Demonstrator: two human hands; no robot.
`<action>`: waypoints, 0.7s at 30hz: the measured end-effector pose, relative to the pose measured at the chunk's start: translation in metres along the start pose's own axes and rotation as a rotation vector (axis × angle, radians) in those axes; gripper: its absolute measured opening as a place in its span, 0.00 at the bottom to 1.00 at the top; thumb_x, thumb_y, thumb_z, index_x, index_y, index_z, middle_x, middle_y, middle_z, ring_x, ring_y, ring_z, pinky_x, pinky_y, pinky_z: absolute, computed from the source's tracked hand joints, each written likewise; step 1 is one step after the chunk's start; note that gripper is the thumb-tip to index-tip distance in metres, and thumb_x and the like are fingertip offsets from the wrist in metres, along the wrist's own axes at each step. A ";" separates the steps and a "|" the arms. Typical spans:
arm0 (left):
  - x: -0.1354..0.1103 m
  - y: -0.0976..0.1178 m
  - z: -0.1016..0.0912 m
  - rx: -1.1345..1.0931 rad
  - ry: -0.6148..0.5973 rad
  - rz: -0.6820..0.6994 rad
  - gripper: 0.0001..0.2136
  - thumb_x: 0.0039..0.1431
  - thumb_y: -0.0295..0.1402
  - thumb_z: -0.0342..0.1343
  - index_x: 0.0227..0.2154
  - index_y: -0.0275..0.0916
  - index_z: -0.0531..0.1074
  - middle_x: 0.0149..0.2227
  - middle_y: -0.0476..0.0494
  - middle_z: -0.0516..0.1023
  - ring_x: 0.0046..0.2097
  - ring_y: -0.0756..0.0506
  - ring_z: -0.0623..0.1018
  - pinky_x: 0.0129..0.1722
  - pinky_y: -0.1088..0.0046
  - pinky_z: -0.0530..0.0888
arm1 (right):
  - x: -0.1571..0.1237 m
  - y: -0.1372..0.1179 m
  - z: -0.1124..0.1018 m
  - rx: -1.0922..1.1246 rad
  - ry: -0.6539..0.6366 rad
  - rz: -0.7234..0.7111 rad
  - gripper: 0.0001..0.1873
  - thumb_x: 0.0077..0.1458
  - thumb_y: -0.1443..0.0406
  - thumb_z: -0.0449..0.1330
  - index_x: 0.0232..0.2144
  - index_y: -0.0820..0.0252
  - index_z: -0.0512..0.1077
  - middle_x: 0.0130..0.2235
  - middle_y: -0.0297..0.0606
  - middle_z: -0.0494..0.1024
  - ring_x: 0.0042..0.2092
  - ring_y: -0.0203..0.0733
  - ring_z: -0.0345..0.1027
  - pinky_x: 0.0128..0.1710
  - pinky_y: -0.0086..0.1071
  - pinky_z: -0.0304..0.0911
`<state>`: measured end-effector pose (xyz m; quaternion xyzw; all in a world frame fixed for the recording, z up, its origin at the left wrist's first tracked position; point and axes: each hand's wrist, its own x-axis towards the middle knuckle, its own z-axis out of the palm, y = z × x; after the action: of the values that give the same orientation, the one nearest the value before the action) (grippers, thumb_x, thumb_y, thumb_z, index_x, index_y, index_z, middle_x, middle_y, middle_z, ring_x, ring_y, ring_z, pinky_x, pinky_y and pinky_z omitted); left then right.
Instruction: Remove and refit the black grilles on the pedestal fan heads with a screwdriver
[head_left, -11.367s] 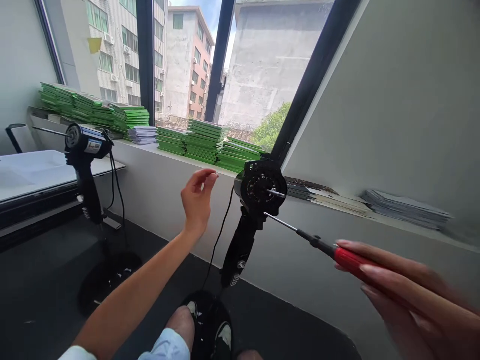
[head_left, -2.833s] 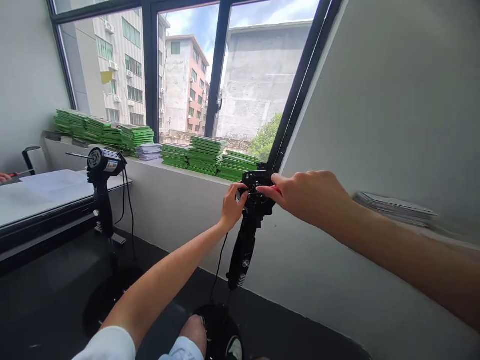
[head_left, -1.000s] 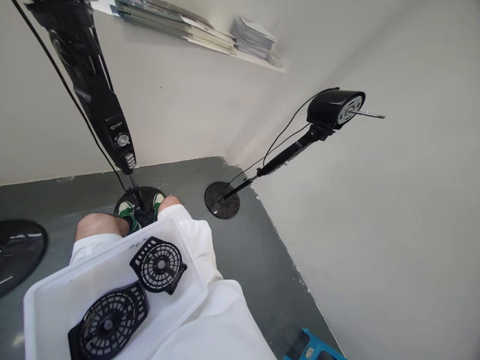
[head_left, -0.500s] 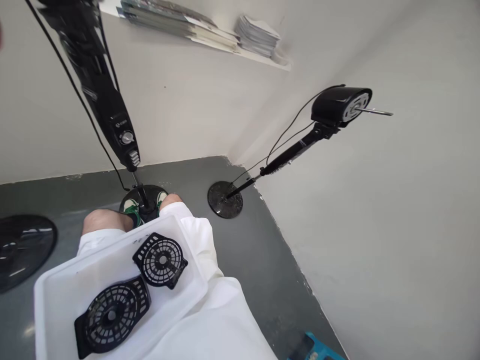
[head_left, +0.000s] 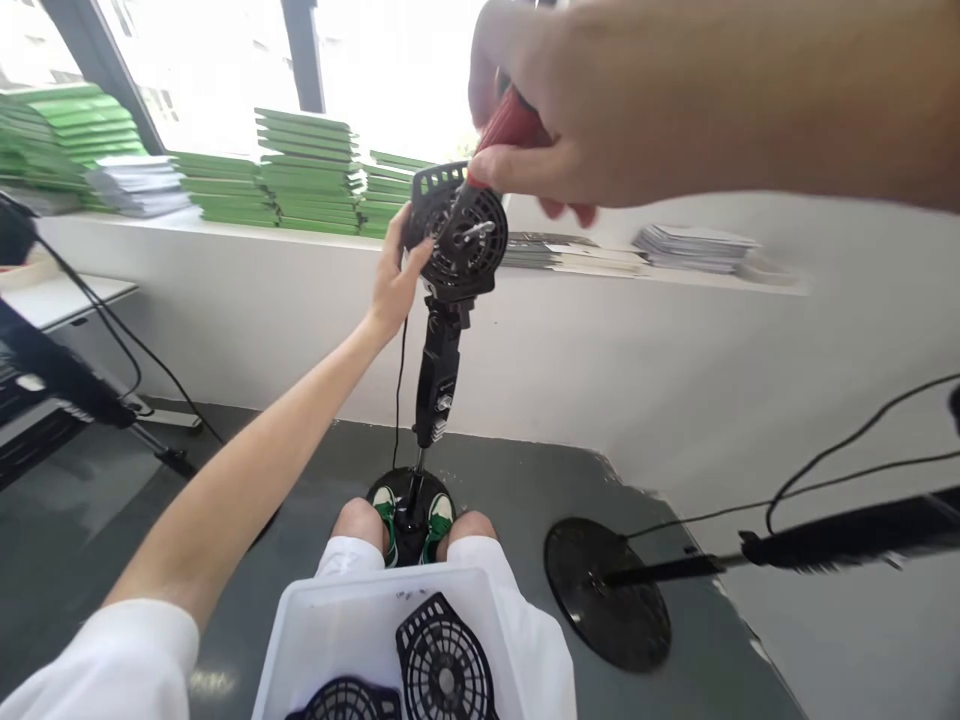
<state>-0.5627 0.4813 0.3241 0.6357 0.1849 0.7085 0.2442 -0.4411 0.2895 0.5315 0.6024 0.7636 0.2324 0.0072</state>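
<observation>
My left hand grips the left edge of a black slotted motor cover at the head of a standing fan, its thumb in front. A metal shaft sticks out of the cover's middle. My right hand is closed round the red handle of a screwdriver. The screwdriver slants down to the left, its tip over the cover near my left thumb. Whether the tip sits on a screw I cannot tell. On my lap a white tray holds two more black slotted covers.
A second fan stand is on the right, with its pole leaning right and a loose cord. Another fan stands at left by a white table. Green stacks and papers line the sill.
The view has swung up and left to the fan before me. Both hands have come into view, the left on the motor cover, the right with the screwdriver.
</observation>
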 end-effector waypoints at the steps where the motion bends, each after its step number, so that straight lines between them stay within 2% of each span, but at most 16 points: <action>1: -0.001 -0.002 0.001 0.018 -0.001 0.000 0.31 0.63 0.56 0.60 0.62 0.44 0.63 0.64 0.47 0.72 0.67 0.42 0.68 0.73 0.56 0.61 | 0.002 0.005 -0.006 -0.175 0.113 -0.081 0.48 0.63 0.46 0.32 0.46 0.83 0.76 0.39 0.57 0.80 0.49 0.70 0.73 0.33 0.47 0.56; 2: -0.001 -0.003 0.002 0.037 0.001 0.007 0.31 0.64 0.56 0.59 0.62 0.44 0.63 0.65 0.46 0.72 0.67 0.42 0.69 0.73 0.57 0.62 | 0.004 0.009 -0.009 -0.321 0.216 -0.162 0.53 0.57 0.43 0.28 0.45 0.85 0.76 0.34 0.63 0.78 0.47 0.74 0.72 0.29 0.49 0.52; 3: -0.001 -0.003 0.003 0.054 0.004 0.018 0.32 0.64 0.57 0.57 0.63 0.44 0.63 0.65 0.45 0.71 0.67 0.42 0.69 0.72 0.58 0.63 | 0.006 0.011 -0.009 -0.403 0.290 -0.230 0.58 0.53 0.42 0.24 0.44 0.84 0.77 0.31 0.65 0.76 0.43 0.74 0.73 0.26 0.50 0.49; 4: -0.001 -0.002 0.003 0.066 0.009 0.029 0.32 0.65 0.58 0.55 0.63 0.43 0.62 0.64 0.43 0.71 0.67 0.41 0.69 0.71 0.58 0.64 | 0.008 0.013 -0.006 -0.399 0.318 -0.283 0.60 0.50 0.41 0.21 0.45 0.81 0.77 0.30 0.63 0.76 0.40 0.69 0.74 0.26 0.51 0.49; 6: -0.001 -0.001 0.005 0.067 0.020 0.045 0.33 0.65 0.59 0.54 0.63 0.41 0.62 0.62 0.40 0.72 0.66 0.39 0.71 0.69 0.57 0.65 | 0.011 0.014 -0.002 -0.246 0.311 -0.326 0.62 0.49 0.38 0.19 0.53 0.73 0.75 0.30 0.55 0.78 0.36 0.56 0.75 0.28 0.47 0.52; 7: -0.001 -0.001 0.005 0.059 0.032 0.045 0.33 0.65 0.60 0.54 0.62 0.42 0.63 0.61 0.39 0.73 0.65 0.39 0.71 0.68 0.57 0.66 | 0.012 0.013 -0.001 -0.221 0.306 -0.325 0.64 0.48 0.38 0.17 0.57 0.72 0.72 0.31 0.53 0.79 0.35 0.53 0.75 0.28 0.45 0.52; 9: 0.000 -0.002 0.006 0.041 0.060 0.047 0.31 0.64 0.60 0.54 0.60 0.44 0.64 0.59 0.40 0.73 0.64 0.39 0.72 0.67 0.57 0.67 | 0.011 0.010 -0.001 -0.342 0.305 -0.274 0.68 0.47 0.39 0.11 0.55 0.75 0.72 0.31 0.55 0.78 0.35 0.55 0.75 0.28 0.43 0.51; 11: 0.000 -0.003 0.007 0.026 0.080 0.055 0.28 0.64 0.59 0.55 0.59 0.46 0.64 0.58 0.42 0.73 0.64 0.40 0.72 0.67 0.58 0.67 | 0.008 0.007 -0.004 -0.521 0.314 -0.207 0.63 0.55 0.40 0.13 0.45 0.73 0.77 0.30 0.58 0.78 0.37 0.61 0.77 0.29 0.42 0.53; 12: -0.001 -0.004 0.007 0.019 0.078 0.056 0.27 0.65 0.59 0.54 0.59 0.48 0.63 0.59 0.42 0.72 0.64 0.41 0.72 0.67 0.59 0.67 | 0.006 0.005 -0.005 -0.538 0.301 -0.193 0.54 0.62 0.40 0.21 0.42 0.69 0.77 0.30 0.55 0.78 0.36 0.60 0.77 0.30 0.41 0.56; 14: -0.003 -0.004 0.007 0.004 0.059 0.056 0.26 0.67 0.58 0.51 0.60 0.50 0.62 0.62 0.43 0.70 0.67 0.41 0.70 0.69 0.60 0.65 | 0.003 0.003 -0.006 -0.436 0.250 -0.204 0.30 0.67 0.45 0.42 0.47 0.61 0.72 0.30 0.45 0.78 0.32 0.53 0.76 0.30 0.39 0.62; 15: -0.005 -0.004 0.007 -0.002 0.042 0.061 0.26 0.68 0.58 0.50 0.61 0.50 0.60 0.63 0.43 0.69 0.68 0.40 0.68 0.69 0.59 0.65 | 0.001 0.002 -0.007 -0.398 0.229 -0.214 0.25 0.67 0.47 0.47 0.52 0.59 0.67 0.30 0.41 0.77 0.30 0.51 0.75 0.29 0.38 0.63; 17: -0.009 -0.001 0.007 0.000 0.011 0.102 0.29 0.68 0.58 0.49 0.65 0.52 0.55 0.67 0.41 0.65 0.70 0.39 0.65 0.70 0.57 0.64 | -0.002 0.001 -0.006 -0.456 0.213 -0.199 0.27 0.70 0.47 0.43 0.55 0.60 0.63 0.30 0.40 0.76 0.31 0.50 0.75 0.30 0.37 0.64; 19: -0.013 0.001 0.007 0.040 0.011 0.181 0.29 0.68 0.56 0.50 0.66 0.53 0.53 0.68 0.40 0.63 0.71 0.38 0.64 0.70 0.55 0.64 | -0.002 0.000 -0.005 -0.579 0.247 -0.168 0.35 0.70 0.44 0.31 0.49 0.61 0.67 0.30 0.44 0.75 0.36 0.54 0.76 0.32 0.39 0.65; 20: -0.015 0.002 0.007 0.077 0.018 0.225 0.27 0.69 0.55 0.50 0.65 0.53 0.55 0.67 0.40 0.65 0.70 0.39 0.65 0.70 0.55 0.65 | -0.002 -0.001 -0.005 -0.568 0.263 -0.163 0.36 0.70 0.43 0.31 0.46 0.61 0.68 0.31 0.44 0.74 0.37 0.55 0.76 0.32 0.39 0.64; 21: -0.016 0.003 0.006 0.124 0.022 0.263 0.23 0.71 0.53 0.49 0.62 0.52 0.58 0.64 0.41 0.67 0.70 0.39 0.65 0.69 0.55 0.65 | -0.001 -0.001 -0.005 -0.497 0.256 -0.173 0.32 0.70 0.44 0.36 0.46 0.59 0.68 0.30 0.42 0.74 0.36 0.52 0.75 0.32 0.37 0.64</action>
<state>-0.5559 0.4694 0.3139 0.6607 0.1458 0.7284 0.1074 -0.4433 0.2868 0.5358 0.4806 0.7266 0.4847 0.0779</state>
